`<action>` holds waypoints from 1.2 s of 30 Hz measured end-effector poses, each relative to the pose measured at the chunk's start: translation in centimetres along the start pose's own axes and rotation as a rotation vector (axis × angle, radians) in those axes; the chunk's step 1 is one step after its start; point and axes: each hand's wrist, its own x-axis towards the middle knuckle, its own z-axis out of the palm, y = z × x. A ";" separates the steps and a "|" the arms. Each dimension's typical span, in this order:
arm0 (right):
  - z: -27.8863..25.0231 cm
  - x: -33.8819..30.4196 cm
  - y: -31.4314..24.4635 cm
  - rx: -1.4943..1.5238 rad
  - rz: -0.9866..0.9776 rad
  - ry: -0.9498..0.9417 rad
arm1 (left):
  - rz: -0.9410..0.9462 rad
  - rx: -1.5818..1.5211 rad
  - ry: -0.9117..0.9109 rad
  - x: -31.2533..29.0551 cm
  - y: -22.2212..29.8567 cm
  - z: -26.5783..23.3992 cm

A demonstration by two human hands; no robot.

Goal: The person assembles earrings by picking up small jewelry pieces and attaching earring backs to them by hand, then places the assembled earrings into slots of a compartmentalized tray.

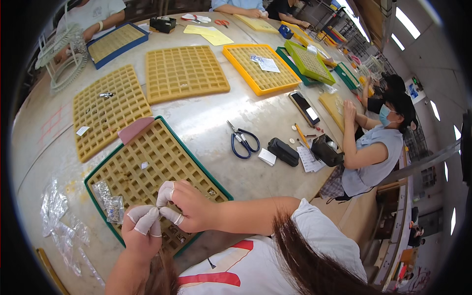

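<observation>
Both my hands meet over the near part of a tan compartment tray (pixel 162 147) with a green rim. My left hand (pixel 139 231) wears white finger cots and is closed in a pinch. My right hand (pixel 189 206), also in finger cots, pinches at the same spot, fingertips touching the left ones. Whatever lies between the fingertips is too small to make out. Beside my left hand, small clear bags of tiny parts (pixel 115 209) lie on the tray. Small shiny pieces (pixel 211 192) sit in compartments near my right hand and below it.
A pink pad (pixel 135 130) rests on the tray's far corner. Blue-handled scissors (pixel 243 141), a black case (pixel 283 152) and a phone (pixel 304 108) lie to the right. Crumpled plastic bags (pixel 61 221) are at left. More trays (pixel 186 73) stand beyond. A masked co-worker (pixel 371 147) sits at right.
</observation>
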 end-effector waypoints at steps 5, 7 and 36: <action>0.0 0.2 0.1 0.054 -0.007 -0.009 | 0.463 0.309 -0.137 1.9 0.6 -0.2; -0.3 0.4 -0.2 0.033 -0.037 0.013 | 0.290 0.122 -0.138 1.7 0.0 -0.3; 0.4 -0.2 0.5 0.367 0.258 -0.034 | -0.554 -0.456 0.094 1.1 2.0 0.5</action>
